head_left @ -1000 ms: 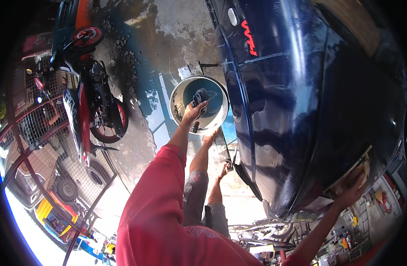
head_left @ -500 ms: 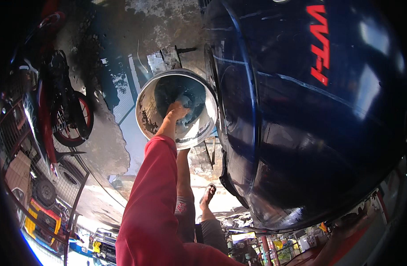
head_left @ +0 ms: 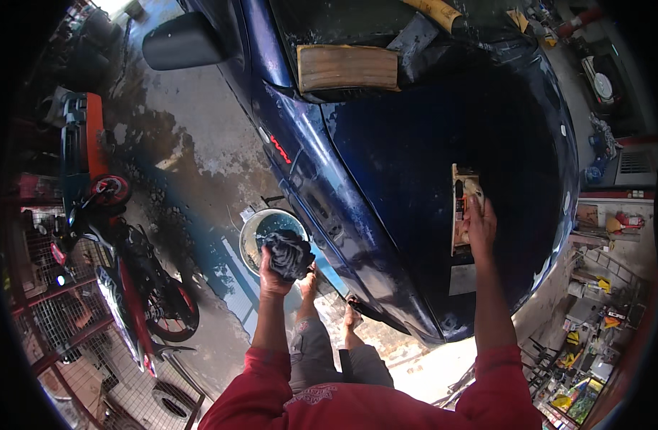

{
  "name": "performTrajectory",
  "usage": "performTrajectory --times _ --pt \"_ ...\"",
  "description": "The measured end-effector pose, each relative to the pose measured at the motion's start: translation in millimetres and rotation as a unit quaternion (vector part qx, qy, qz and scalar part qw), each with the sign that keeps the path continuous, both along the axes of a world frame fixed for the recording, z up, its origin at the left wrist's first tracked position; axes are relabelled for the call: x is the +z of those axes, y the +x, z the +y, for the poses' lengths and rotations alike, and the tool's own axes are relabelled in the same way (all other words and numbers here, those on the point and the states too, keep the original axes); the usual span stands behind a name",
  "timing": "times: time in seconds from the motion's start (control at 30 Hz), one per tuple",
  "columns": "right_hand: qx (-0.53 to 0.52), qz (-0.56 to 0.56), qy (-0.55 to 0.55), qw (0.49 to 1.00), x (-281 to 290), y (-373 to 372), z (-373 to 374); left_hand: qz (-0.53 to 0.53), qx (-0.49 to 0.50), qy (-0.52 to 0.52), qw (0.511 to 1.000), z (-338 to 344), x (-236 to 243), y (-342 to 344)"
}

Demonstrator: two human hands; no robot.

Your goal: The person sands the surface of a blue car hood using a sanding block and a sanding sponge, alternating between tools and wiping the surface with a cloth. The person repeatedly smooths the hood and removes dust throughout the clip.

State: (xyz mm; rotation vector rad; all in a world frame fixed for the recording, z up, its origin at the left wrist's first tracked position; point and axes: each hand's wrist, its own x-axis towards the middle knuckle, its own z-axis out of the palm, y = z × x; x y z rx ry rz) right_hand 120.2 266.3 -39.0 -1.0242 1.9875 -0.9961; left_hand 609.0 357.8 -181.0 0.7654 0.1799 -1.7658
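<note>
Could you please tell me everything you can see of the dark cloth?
The dark cloth is a bunched, dark grey to black piece of what looks like soft fabric, crumpled into a rounded wad with many folds and lighter highlights along the creases. The left hand grips it from its left and lower side. In this view it covers part of the pale bucket, beside the blue car; whether it is dripping cannot be told.

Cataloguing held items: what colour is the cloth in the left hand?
The cloth is dark grey, near black; the head view shows it best.
</note>
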Motion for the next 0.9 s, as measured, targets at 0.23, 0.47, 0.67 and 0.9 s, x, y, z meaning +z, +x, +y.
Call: performTrajectory --times 0.23,0.47,0.67,0.9 --pt "0.269 0.366 -0.17 0.875 -3 -20 -14 -0.559 -0.298 -0.357 0.686 -134 191 -202" --pt "0.2 0.277 -0.046 0.939 22 2 18 -0.867 0.006 -0.153 0.474 -227 117 -154" --pt "0.282 0.304 -0.087 0.906 19 86 -180 -0.869 0.12 -0.176 0.447 -237 56 -165" --pt "0.207 0.296 0.017 0.932 54 31 -35 -0.763 0.176 0.017 0.622 -243 48 -149"
